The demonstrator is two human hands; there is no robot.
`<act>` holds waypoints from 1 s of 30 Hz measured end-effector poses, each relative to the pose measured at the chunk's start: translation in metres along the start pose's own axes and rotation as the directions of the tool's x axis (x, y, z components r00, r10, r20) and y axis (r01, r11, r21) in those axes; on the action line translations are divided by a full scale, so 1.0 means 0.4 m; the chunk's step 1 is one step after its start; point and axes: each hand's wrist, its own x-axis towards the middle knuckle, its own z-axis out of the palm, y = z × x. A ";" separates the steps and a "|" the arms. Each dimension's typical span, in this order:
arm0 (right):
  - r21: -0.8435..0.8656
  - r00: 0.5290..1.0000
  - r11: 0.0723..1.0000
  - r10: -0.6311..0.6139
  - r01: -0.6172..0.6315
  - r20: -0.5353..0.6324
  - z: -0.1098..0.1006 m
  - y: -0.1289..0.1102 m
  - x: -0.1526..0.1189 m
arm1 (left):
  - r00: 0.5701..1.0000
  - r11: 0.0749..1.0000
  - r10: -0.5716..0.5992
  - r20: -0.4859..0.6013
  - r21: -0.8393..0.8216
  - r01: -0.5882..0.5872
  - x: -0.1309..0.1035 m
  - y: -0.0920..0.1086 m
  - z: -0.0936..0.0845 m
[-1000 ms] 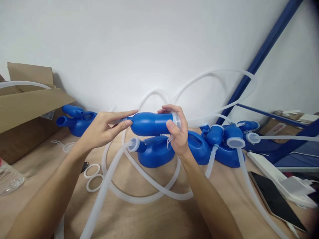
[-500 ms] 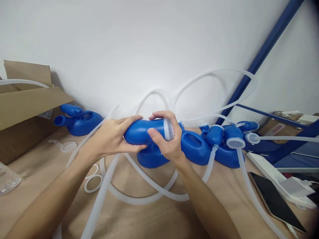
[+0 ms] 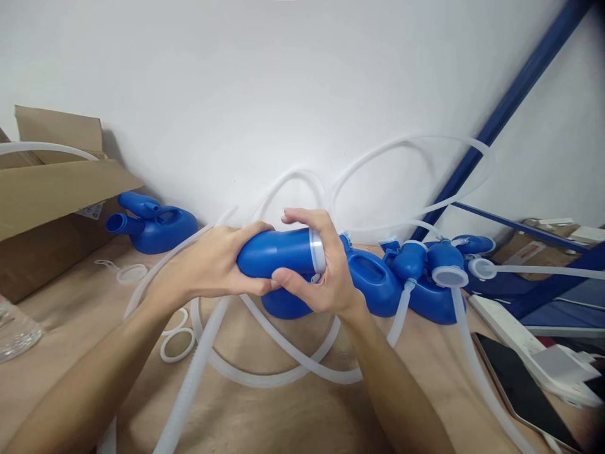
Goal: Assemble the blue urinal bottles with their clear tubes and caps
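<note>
In front of me I hold a blue curved plastic urinal neck level, with a translucent white rim cap on its right end. My left hand is closed round the left end of the neck. My right hand cups the capped end, thumb on the near side and index finger raised above, palm against the cap. Just behind and below sits a blue urinal bottle, partly hidden by my hands. Two white rings lie near my left forearm.
More blue bottles with necks and translucent hoses stand along the wall to the right. A cardboard box and another blue bottle are at left. A phone and a white power strip lie at right.
My right hand has shifted its grip: the thumb has slid down along the neck's near side and the palm sits against the cap. My left hand keeps its hold.
</note>
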 end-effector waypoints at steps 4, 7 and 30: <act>0.068 0.996 0.993 0.091 -0.091 0.003 -0.037 0.000 0.008 | 0.997 0.982 -0.049 -0.060 -0.186 0.037 0.013 -0.011 -0.010; -0.009 0.986 0.986 0.167 -0.167 -0.026 -0.072 0.006 0.004 | 0.984 0.961 -0.106 -0.146 -0.271 0.063 0.015 -0.031 -0.018; -0.045 0.921 0.989 0.117 -0.144 -0.372 0.005 0.020 -0.012 | 0.954 0.977 -0.129 -0.270 -0.198 0.076 -0.013 -0.010 -0.067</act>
